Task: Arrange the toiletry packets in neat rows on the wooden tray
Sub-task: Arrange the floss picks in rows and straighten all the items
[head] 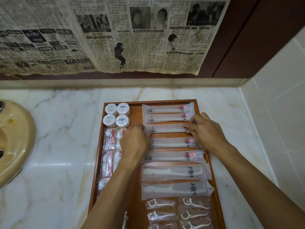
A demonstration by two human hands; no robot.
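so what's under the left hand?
The left hand covers the third toothbrush packet's left end and part of the cotton packets. Whatever else lies beneath is hidden.

There is only the one view, from a camera on the person's head, looking forward and steeply down, close over the table (62, 146). The wooden tray (202, 113) fills the lower middle of the frame, both forearms reaching in from the bottom edge. A wide lens bends the edges: a sink basin (14, 142) curves at the left, newspaper (99, 38) spans the top.
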